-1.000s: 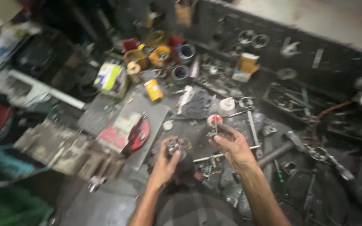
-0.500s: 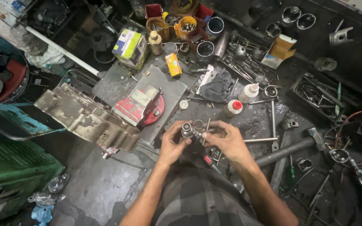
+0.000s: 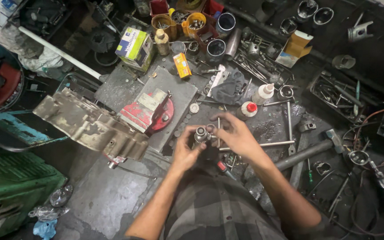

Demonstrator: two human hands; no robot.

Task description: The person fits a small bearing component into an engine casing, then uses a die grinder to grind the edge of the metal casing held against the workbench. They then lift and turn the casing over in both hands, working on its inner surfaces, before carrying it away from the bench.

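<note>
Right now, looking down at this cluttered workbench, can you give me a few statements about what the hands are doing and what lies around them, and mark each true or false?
1. Both hands meet at a small toothed metal part. True: the left hand grips it and the right hand touches it.
2. A red-capped white bottle stands just beyond the right hand. True.
3. The hammer is in the right hand. False: it lies on the bench to the right, untouched.
4. The red vise sits to the right of the hands. False: it sits to their left.
5. A small yellow box lies beyond the vise. True.
</note>
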